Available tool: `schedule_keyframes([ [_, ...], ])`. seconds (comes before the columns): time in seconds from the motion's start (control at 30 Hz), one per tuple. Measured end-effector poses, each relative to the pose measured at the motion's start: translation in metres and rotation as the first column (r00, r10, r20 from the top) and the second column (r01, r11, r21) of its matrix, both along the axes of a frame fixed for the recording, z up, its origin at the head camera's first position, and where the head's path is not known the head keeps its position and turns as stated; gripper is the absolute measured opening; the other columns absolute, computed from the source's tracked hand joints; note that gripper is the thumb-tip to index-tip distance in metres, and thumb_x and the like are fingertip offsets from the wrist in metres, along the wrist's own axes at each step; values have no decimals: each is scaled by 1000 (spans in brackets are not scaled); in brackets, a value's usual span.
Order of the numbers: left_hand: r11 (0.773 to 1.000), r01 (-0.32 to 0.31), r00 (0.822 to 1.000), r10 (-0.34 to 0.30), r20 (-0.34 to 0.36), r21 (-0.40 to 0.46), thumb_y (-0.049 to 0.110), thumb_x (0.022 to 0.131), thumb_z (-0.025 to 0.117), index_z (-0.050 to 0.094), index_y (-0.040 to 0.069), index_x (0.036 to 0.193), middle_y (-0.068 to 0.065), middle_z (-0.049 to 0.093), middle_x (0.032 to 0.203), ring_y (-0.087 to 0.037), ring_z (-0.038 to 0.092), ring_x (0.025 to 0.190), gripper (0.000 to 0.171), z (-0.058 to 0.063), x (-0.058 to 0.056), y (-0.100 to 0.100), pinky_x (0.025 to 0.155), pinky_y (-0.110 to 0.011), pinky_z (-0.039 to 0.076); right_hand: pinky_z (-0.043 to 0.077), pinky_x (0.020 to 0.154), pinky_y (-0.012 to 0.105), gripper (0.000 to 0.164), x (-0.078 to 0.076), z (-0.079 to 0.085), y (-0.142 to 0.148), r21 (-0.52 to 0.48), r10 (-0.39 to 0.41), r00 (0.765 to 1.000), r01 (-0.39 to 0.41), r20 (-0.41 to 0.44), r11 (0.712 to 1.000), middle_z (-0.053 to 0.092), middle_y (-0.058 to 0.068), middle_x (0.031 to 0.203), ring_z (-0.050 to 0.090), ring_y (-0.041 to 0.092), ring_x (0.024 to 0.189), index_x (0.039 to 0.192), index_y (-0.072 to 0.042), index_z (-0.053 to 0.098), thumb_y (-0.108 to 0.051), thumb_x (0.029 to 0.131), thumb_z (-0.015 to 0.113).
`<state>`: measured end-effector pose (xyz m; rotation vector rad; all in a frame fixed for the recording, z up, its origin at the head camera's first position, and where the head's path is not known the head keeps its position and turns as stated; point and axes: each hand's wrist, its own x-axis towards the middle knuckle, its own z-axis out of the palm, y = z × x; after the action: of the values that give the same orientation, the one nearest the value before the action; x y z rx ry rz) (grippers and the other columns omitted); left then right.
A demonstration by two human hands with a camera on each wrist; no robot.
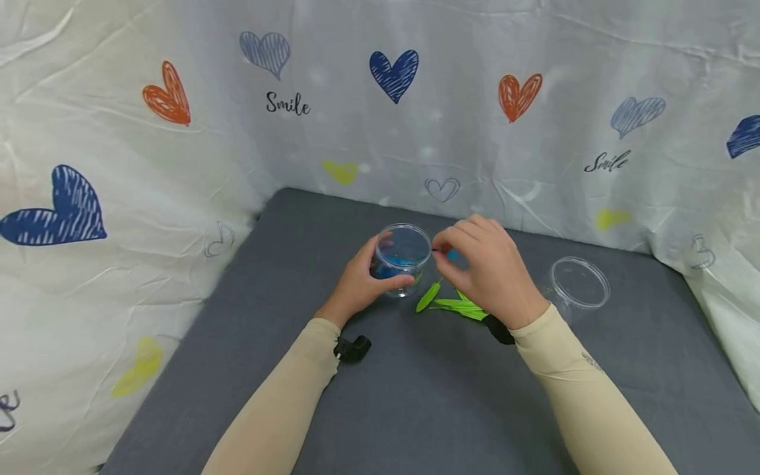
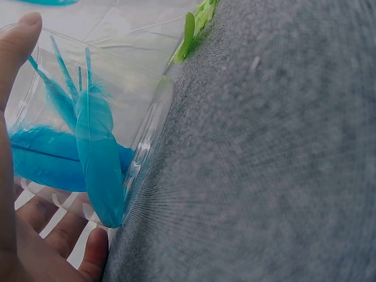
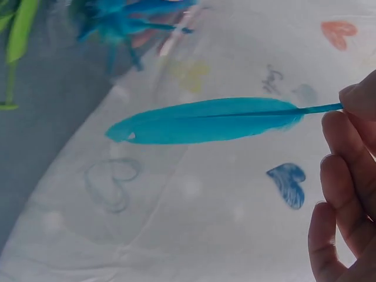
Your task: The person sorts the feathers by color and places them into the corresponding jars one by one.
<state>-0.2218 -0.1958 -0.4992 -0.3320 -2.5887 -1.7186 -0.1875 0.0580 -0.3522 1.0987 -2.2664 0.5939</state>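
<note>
My left hand (image 1: 359, 280) grips a clear round jar (image 1: 406, 267), thumb on the near side and fingers round the back. Several blue feathers (image 2: 100, 153) lie and lean inside it, as the left wrist view shows. Beside the jar's rim, my right hand (image 1: 489, 264) pinches one blue feather (image 3: 217, 120) by its quill between thumb and index finger. In the right wrist view this feather's vane points away from the fingers. Green feathers (image 1: 457, 307) lie on the table below the right hand, which partly hides them.
A second clear jar (image 1: 584, 306) stands right of my right hand, its lower part partly hidden by the wrist. The grey table (image 1: 427, 409) ends at a white cloth (image 1: 332, 125) printed with hearts. Dark straps sit at both wrists.
</note>
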Motion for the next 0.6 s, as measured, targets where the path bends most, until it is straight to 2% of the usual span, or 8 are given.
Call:
schedule_keyframes([
  [0.23, 1000, 23, 1000, -23, 9, 13, 68, 82, 86, 29, 55, 163, 8, 48, 164, -23, 54, 146, 100, -1, 0, -1, 116, -57, 50, 49, 79, 40, 8, -11, 10, -23, -39, 65, 998, -65, 2, 997, 75, 2, 90, 61, 22, 85, 99, -13, 75, -10, 95, 81],
  [0.4, 999, 27, 999, -27, 19, 35, 69, 83, 86, 29, 54, 164, 9, 48, 163, -21, 56, 143, 100, -1, 0, -1, 114, -55, 52, 49, 81, 40, 6, -15, 9, -38, -46, 87, 996, -86, 33, 995, 74, 1, 88, 62, 22, 86, 99, -13, 76, -11, 97, 81],
  [0.6, 996, 43, 999, -45, 28, 72, 67, 84, 86, 28, 55, 164, 11, 48, 160, -16, 58, 135, 100, -1, 1, -3, 109, -51, 56, 50, 84, 40, 5, -14, 6, -55, -39, 112, 993, -110, 45, 993, 75, 1, 91, 62, 21, 88, 100, -12, 77, -13, 97, 81],
])
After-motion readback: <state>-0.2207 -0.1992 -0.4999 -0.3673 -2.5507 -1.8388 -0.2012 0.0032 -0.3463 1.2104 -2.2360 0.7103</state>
